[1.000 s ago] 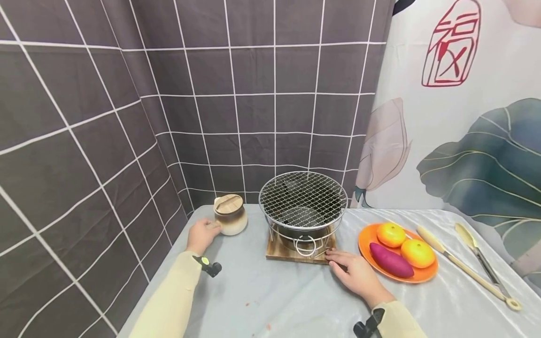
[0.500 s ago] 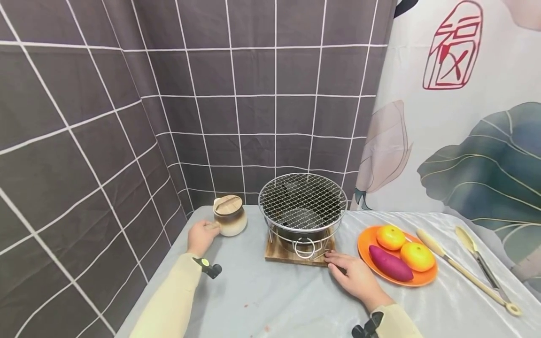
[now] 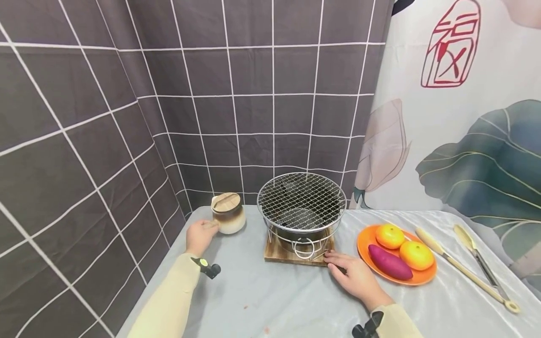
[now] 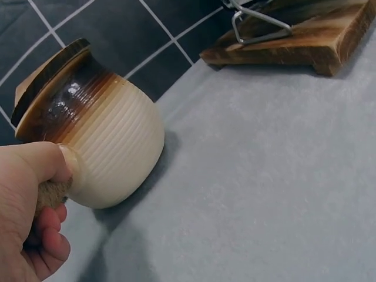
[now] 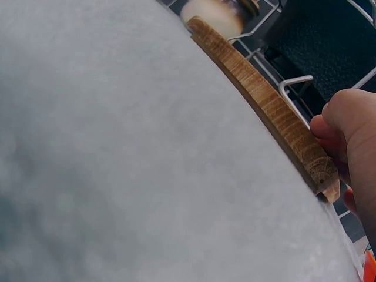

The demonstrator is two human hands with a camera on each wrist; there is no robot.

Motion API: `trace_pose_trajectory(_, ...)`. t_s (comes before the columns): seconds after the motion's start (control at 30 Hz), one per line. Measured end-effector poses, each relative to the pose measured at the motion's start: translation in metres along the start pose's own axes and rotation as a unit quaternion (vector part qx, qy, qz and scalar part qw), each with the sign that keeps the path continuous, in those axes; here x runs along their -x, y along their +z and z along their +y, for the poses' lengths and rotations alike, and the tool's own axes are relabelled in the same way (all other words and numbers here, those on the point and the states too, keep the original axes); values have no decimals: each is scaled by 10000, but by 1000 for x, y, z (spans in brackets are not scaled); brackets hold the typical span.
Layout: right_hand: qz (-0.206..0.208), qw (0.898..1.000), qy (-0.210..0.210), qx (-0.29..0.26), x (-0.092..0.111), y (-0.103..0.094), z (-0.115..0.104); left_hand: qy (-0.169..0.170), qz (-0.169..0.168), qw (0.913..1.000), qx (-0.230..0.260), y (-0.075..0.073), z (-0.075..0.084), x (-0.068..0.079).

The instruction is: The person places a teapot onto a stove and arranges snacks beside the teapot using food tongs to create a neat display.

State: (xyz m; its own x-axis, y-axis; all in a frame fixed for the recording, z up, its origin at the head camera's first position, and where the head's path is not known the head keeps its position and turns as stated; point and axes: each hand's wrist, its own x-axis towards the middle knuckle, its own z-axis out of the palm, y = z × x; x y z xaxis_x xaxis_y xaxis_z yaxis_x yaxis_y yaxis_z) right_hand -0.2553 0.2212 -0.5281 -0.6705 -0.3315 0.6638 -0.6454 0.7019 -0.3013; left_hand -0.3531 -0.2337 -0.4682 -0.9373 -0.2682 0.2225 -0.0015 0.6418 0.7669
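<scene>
A small cream and brown ceramic pot [image 3: 230, 220] with a wooden lid [image 3: 226, 202] stands on the table at the left. My left hand [image 3: 199, 238] grips its side handle [image 4: 54, 194], the thumb lying against the pot wall. A round grill stove topped by a wire mesh [image 3: 301, 202] sits on a wooden board [image 3: 276, 253] in the middle. My right hand [image 3: 352, 277] holds the board by its front right corner. Its fingers [image 5: 326, 128] bend over the board there, and part of the grip is hidden.
An orange plate [image 3: 416, 279] with two mandarins [image 3: 416, 255] and a purple sweet potato [image 3: 390, 262] stands to the right of my right hand. Beyond it lie tongs [image 3: 469, 277] on the grey tablecloth [image 3: 236, 291]. A dark tiled backdrop [image 3: 253, 112] rises behind the table.
The pot's lid looks slightly more tilted and the pot has shifted a little. Both hands keep their hold, and the stove stays in place. The head view drifts slightly.
</scene>
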Motion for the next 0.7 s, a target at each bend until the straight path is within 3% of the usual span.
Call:
trace_pose_trajectory(0.33, 63, 10000, -60, -20, -1, -3, 0, 187, 264, 9995, 38, -22, 30, -10)
trace_pose_trajectory(0.47, 94, 9999, -87, -27, -2, -3, 0, 414, 257, 9988, -72, -31, 44, -13)
trace_pose_trajectory(0.7, 54, 10000, -60, -54, -1, -1, -1, 474, 165, 9986, -151, -41, 62, -16)
